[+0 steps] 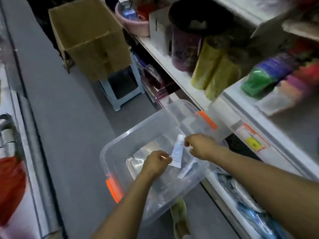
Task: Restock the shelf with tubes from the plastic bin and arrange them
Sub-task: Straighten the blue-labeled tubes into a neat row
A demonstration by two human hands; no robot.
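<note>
Above the plastic bin [138, 130], the left hand [156, 162] pinched the lower end of the white tube [177, 152] and the right hand [201, 146] seemingly its top; one hand should have gripped it squarely before reaching for the shelf [156, 50].

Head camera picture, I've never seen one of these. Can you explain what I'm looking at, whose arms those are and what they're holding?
There is no machine here. One wide-angle camera is worn on a person's head and looks forward and down, so the two bare arms coming in from the bottom are the wearer's own. The left hand and right hand hold a white tube between them, the left pinching its lower end and the right its upper end. Below them is a clear plastic bin with orange latches, and a second tube seems to lie inside it. On the right is the white shelf with yellow-green rolls. A cardboard box sits further back.
</note>
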